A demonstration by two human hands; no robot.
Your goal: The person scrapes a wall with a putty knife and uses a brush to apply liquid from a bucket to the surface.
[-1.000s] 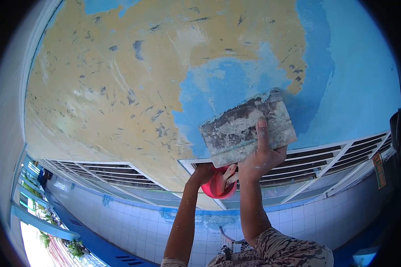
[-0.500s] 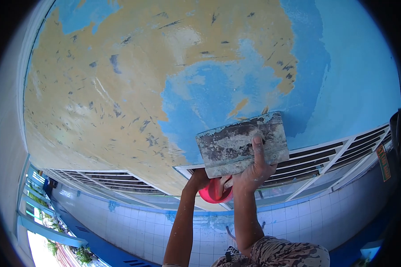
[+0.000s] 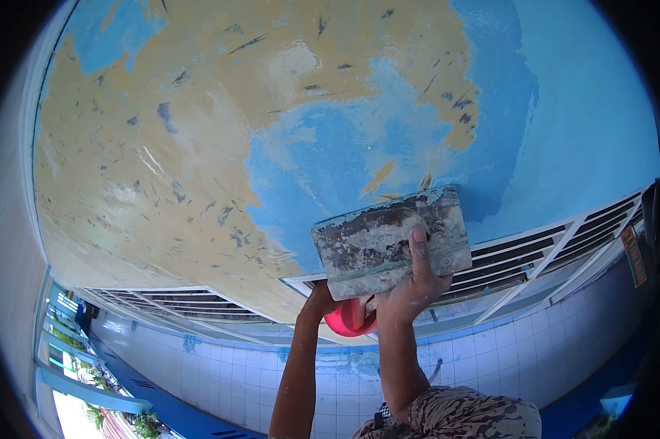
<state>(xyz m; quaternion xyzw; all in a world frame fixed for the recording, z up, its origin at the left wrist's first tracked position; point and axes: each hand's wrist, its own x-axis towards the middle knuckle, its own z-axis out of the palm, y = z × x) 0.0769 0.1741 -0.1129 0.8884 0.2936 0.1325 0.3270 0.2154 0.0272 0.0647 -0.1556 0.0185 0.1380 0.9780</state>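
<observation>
Single head-worn view, wide and round-edged, dark at the corners. Faces forward and down onto the patchy wall (image 3: pixel 198 124), which fills the frame from 10 round to 2 o'clock. Right hand (image 3: pixel 415 291) and left hand (image 3: pixel 318 301) close in, just below centre; forearms enter from 6. Flat plate (image 3: pixel 392 241) near centre, also close. White tiles (image 3: pixel 256 373) farther off, toward 6. Bright outdoor gap (image 3: pixel 73 413) at 7. Strong lens curve bends straight edges toward the rim.
</observation>
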